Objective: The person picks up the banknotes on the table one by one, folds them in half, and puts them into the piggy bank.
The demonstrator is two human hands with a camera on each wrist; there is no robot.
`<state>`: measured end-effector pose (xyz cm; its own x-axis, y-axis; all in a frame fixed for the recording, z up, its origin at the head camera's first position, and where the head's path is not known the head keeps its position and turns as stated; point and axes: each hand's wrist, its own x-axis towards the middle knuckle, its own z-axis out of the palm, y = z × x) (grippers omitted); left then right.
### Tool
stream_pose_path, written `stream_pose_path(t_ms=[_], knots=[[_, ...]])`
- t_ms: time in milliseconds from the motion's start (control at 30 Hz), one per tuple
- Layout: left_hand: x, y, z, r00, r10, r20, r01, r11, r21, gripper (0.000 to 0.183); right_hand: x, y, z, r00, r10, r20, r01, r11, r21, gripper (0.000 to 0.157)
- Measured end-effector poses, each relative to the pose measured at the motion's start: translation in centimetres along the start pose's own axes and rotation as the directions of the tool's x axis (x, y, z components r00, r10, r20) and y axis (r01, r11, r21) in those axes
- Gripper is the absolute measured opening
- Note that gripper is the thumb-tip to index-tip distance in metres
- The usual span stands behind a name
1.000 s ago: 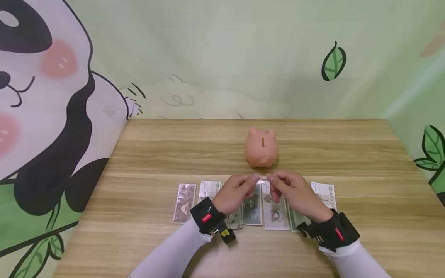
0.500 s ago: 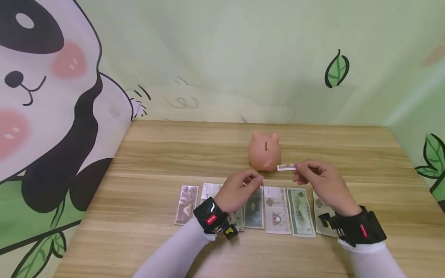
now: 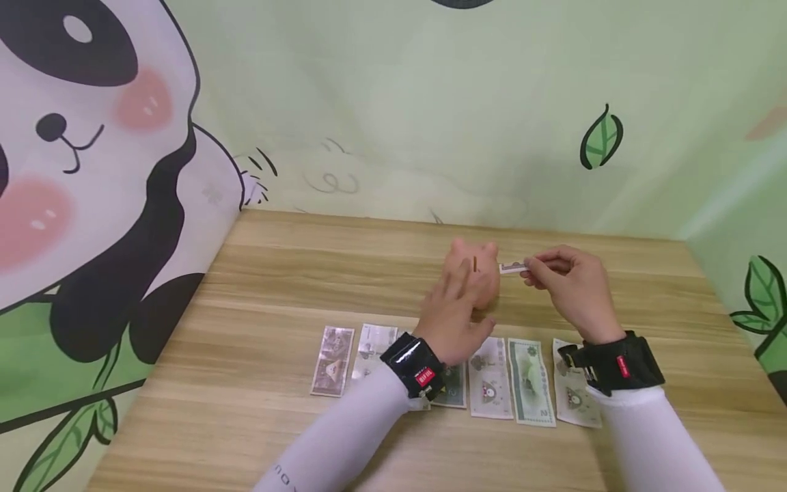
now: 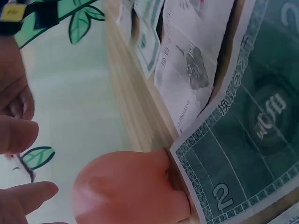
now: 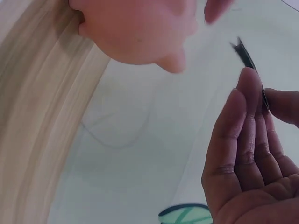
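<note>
A pink piggy bank (image 3: 488, 280) stands on the table, its dark coin slot facing up. My left hand (image 3: 451, 321) reaches over its near left side with fingers spread, partly covering it in the head view. To the right of the bank, my right hand (image 3: 574, 290) pinches a narrow folded banknote (image 3: 512, 268) between thumb and fingers. The note's free end points left at the bank's side. Seen edge-on in the right wrist view, the folded banknote (image 5: 247, 58) is a thin dark strip, raised level with the bank.
Several play banknotes lie in a row in front of the bank, from a brownish banknote (image 3: 333, 361) at left to a green banknote (image 3: 531, 383) and a pale banknote (image 3: 576, 393) at right. The left forearm covers part of the row. A printed backdrop (image 3: 399, 123) rises behind the table (image 3: 295, 266).
Both hands first pinched the folded note together. The left hand let go, spread its fingers and moved forward to the piggy bank. The right hand carried the note right, then forward.
</note>
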<state>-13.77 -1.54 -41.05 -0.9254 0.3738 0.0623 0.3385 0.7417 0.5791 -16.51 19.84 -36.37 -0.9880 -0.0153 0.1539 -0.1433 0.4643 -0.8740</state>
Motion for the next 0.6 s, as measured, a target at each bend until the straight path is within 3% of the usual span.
stream_pose_path(t_ms=[367, 600], knots=[[0.3, -0.1, 0.7, 0.998, -0.043, 0.055, 0.037, 0.994, 0.105, 0.073, 3.1, -1.1, 3.5, 0.998, -0.055, 0.031, 0.061, 0.975, -0.214, 0.021], [0.4, -0.3, 0.6, 0.996, -0.061, 0.071, 0.054, 0.994, 0.099, 0.067, 4.3, -1.6, 4.7, 0.992, -0.123, -0.025, 0.107, 0.933, -0.345, 0.020]])
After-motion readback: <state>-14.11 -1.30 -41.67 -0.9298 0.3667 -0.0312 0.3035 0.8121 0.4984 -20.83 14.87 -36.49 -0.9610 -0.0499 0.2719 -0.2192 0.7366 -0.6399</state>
